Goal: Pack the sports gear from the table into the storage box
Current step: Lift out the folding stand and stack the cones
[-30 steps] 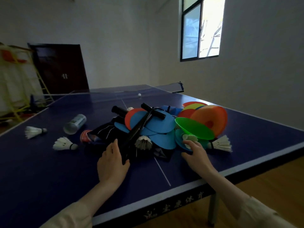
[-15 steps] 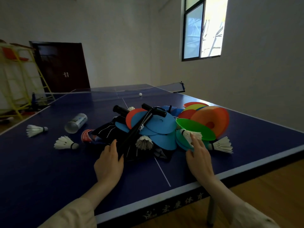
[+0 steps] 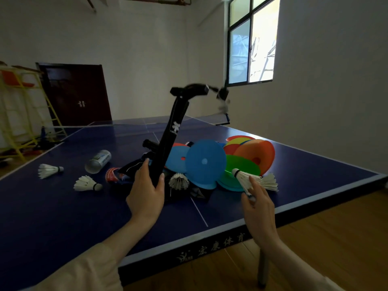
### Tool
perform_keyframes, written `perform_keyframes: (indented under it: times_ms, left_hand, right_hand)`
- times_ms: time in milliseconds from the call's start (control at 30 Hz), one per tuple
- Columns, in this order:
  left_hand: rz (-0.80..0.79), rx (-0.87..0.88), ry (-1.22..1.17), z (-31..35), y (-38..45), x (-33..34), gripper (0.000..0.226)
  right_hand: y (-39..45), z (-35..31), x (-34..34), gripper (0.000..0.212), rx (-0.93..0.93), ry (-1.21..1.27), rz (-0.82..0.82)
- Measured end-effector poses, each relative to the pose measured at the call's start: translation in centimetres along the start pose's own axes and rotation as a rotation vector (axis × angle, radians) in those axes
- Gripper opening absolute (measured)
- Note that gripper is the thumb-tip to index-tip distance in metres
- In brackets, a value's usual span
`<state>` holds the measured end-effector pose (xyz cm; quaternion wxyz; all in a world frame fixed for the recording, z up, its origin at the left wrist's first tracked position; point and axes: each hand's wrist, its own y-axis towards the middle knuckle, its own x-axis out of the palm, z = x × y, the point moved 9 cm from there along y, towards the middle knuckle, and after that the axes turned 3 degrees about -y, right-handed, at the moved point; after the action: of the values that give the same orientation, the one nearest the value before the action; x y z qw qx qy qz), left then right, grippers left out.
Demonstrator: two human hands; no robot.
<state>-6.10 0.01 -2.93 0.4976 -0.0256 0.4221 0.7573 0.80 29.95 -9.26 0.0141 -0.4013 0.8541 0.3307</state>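
cone pile behind hands, shuttlecocks left

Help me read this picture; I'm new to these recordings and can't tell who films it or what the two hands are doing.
No machine here: a person wears a camera on the head, so you look down along their own arms. The left hand grips a black pump and holds it upright above the blue table. The right hand pinches a white shuttlecock. On the table lies a pile of flat coloured discs, more loose shuttlecocks and a tube on its side. The storage box is not in view.
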Motion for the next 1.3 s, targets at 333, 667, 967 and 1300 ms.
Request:
perform_keyframes:
  times_ms: [333,667,967,1300]
  left_hand:
    - [-0.151,0.066,-0.227,5.7,-4.0,2.4,0.056]
    - [-0.587,0.193,-0.272,10.4,-17.6,10.4,0.058]
    - [-1.121,0.28,-0.017,10.3,-32.1,20.2,0.058]
    - [-1.335,0.4,0.204,8.9,-42.1,26.1,0.031]
  right_hand:
    - [-3.8,1.4,-7.6,0.048,0.096,0.121,0.08]
    - [-14.8,10.1,-23.0,0.018,0.337,0.002,0.428]
    - [-30.1,19.1,-31.2,0.018,0.722,-0.232,0.602]
    - [-36.8,26.9,-33.1,0.025,1.062,-0.463,0.406]
